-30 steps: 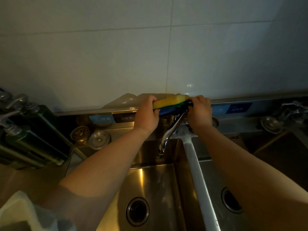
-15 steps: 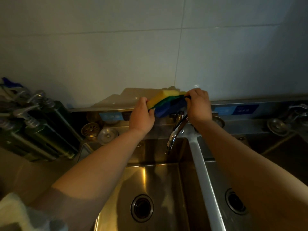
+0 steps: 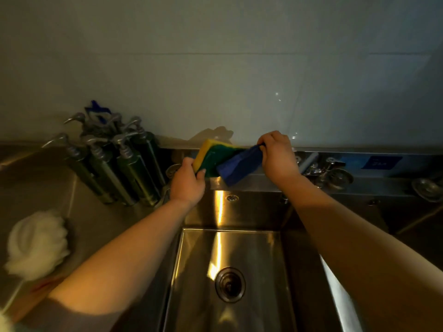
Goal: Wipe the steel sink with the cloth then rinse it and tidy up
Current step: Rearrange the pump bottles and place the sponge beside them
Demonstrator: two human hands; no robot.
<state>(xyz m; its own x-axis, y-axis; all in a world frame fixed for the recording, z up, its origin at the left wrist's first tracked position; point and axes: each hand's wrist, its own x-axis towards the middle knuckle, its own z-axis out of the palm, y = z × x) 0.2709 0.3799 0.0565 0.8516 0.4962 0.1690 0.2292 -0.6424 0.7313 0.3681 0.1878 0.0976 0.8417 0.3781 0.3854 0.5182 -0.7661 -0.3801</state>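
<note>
Blue cloth [image 3: 239,167] pulled from under sponge [image 3: 211,155]; right grip [image 3: 278,156] pinches cloth, left grip [image 3: 187,182] clasps sponge.

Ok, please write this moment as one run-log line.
left hand grips yellow-green sponge | right hand grips blue sponge | sponges overlap above back ledge of steel sink

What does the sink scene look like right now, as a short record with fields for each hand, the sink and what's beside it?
left hand: grips the yellow and green sponge at its near end
right hand: grips the blue cloth, which overlaps the sponge
height: both are held above the back ledge
sink: steel basin, drain visible in its floor
left counter: green pump bottles; white fluffy bundle
</note>
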